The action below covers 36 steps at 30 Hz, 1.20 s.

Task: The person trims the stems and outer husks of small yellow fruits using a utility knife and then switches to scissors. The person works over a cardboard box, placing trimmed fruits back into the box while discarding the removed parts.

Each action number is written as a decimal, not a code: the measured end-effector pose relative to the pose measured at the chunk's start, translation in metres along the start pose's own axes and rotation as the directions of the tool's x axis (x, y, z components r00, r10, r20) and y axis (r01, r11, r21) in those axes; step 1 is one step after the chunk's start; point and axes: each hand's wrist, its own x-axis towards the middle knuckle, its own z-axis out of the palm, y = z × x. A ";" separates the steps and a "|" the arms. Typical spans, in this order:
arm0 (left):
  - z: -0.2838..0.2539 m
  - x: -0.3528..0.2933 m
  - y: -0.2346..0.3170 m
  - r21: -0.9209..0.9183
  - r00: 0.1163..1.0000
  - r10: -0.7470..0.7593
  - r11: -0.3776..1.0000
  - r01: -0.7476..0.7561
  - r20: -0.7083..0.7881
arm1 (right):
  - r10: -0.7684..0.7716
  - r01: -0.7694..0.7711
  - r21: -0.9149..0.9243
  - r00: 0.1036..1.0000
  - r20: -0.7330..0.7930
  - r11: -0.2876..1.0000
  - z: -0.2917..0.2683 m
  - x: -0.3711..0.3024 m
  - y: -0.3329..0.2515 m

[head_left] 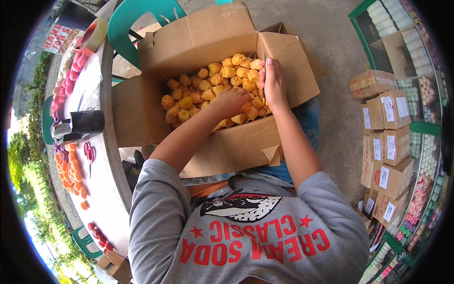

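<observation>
Yellow-orange, rosebud-shaped flowers (204, 85) are heaped in a big brown cardboard box (227, 154), right under the left hand (231, 101).
The box's long side is laid mostly left to right. The left hand is bent low over the middle of the heap, and is nearer to it; the right hand (274, 84) is held up at the right end, with the flowers to its left. Whether anything is gripped by either hand cannot be seen.

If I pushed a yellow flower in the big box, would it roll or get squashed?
The yellow flower probably won't roll far: it's rounded, but others crowd around it in the cardboard box. It's likely light, being so small beside the left hand. Its layered petals look thin, so squeezing might crease them.
</observation>
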 end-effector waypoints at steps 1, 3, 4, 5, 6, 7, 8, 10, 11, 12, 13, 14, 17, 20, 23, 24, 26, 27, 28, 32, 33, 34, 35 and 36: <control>0.002 0.000 -0.002 -0.104 0.998 -0.061 0.993 0.061 -0.001 | 0.000 0.000 -0.001 1.000 0.003 1.000 0.000 0.000 0.000; -0.001 0.002 -0.002 -0.302 0.985 -0.173 0.938 0.171 0.023 | -0.008 0.008 0.021 1.000 -0.011 1.000 0.000 0.001 0.001; -0.003 -0.003 -0.005 -0.503 0.974 -0.209 0.853 0.140 -0.083 | -0.012 0.013 0.032 1.000 -0.016 0.999 0.001 0.002 0.002; -0.013 -0.010 -0.005 -0.677 0.952 -0.252 0.733 0.070 -0.175 | -0.027 0.027 0.019 1.000 0.002 0.999 -0.001 0.002 0.004; -0.024 -0.017 -0.002 -0.814 0.914 -0.317 0.581 -0.022 -0.251 | -0.041 0.041 0.006 0.999 0.027 0.999 -0.002 0.001 0.005; -0.036 -0.023 0.002 -0.932 0.903 -0.362 0.348 -0.101 -0.233 | -0.055 0.055 -0.007 0.997 0.052 0.998 -0.004 0.000 0.005; -0.049 -0.031 0.007 -0.979 0.890 -0.409 0.088 -0.182 -0.202 | -0.078 0.091 -0.111 0.990 0.116 0.990 -0.004 -0.003 0.001; -0.061 -0.037 0.018 -0.904 0.848 -0.506 -0.273 -0.329 -0.156 | -0.196 0.250 -0.233 0.953 0.230 0.940 -0.001 -0.008 -0.002; -0.058 -0.039 0.018 -0.900 0.806 -0.572 -0.255 -0.353 -0.154 | -0.246 0.332 -0.278 0.921 0.302 0.902 0.004 -0.011 -0.006; -0.052 -0.040 0.016 -0.897 0.758 -0.634 -0.236 -0.375 -0.150 | -0.246 0.411 -0.440 0.890 0.384 0.799 0.005 -0.014 -0.013; -0.046 -0.041 0.013 -0.893 0.706 -0.693 -0.215 -0.395 -0.145 | -0.243 0.464 -0.500 0.862 0.444 0.731 0.010 -0.020 -0.019; -0.043 -0.042 0.013 -0.902 0.698 -0.696 -0.178 -0.393 -0.167 | -0.284 0.520 -0.497 0.833 0.475 0.695 0.014 -0.023 -0.015; -0.040 -0.042 0.015 -0.937 0.551 -0.782 0.119 -0.328 -0.291 | -0.336 0.598 -0.511 0.788 0.516 0.617 0.020 -0.027 -0.013; -0.040 -0.041 0.020 -0.917 0.500 -0.780 0.238 -0.319 -0.376 | -0.367 0.621 -0.514 0.775 0.514 0.592 0.020 -0.027 -0.012; -0.039 -0.039 0.021 -0.883 0.447 -0.767 0.340 -0.324 -0.460 | -0.385 0.631 -0.502 0.768 0.512 0.592 0.021 -0.027 -0.012; -0.038 -0.039 0.021 -0.869 0.429 -0.760 0.372 -0.327 -0.488 | -0.387 0.633 -0.498 0.766 0.513 0.593 0.022 -0.028 -0.012; -0.036 -0.039 0.019 -0.883 0.454 -0.770 0.300 -0.362 -0.448 | -0.405 0.642 -0.496 0.760 0.508 0.584 0.022 -0.028 -0.013; -0.035 -0.038 0.018 -0.888 0.468 -0.773 0.262 -0.378 -0.427 | -0.413 0.646 -0.496 0.758 0.505 0.580 0.022 -0.028 -0.013; -0.035 -0.037 0.017 -0.883 0.456 -0.774 0.277 -0.380 -0.439 | -0.407 0.637 -0.498 0.766 0.498 0.588 0.022 -0.028 -0.012; -0.035 -0.036 0.022 -0.855 0.404 -0.774 0.330 -0.401 -0.488 | -0.383 0.611 -0.501 0.785 0.488 0.613 0.023 -0.027 -0.010; -0.036 -0.036 0.023 -0.846 0.392 -0.772 0.341 -0.409 -0.501 | -0.376 0.605 -0.502 0.788 0.487 0.618 0.023 -0.027 -0.011; -0.036 -0.036 0.023 -0.822 0.367 -0.745 0.433 -0.370 -0.557 | -0.378 0.611 -0.501 0.784 0.493 0.613 0.023 -0.027 -0.012; -0.035 -0.036 0.022 -0.790 0.346 -0.712 0.519 -0.327 -0.611 | -0.379 0.615 -0.501 0.780 0.498 0.608 0.022 -0.028 -0.013; -0.034 -0.036 0.022 -0.749 0.329 -0.673 0.600 -0.280 -0.662 | -0.381 0.620 -0.501 0.776 0.502 0.604 0.022 -0.028 -0.013</control>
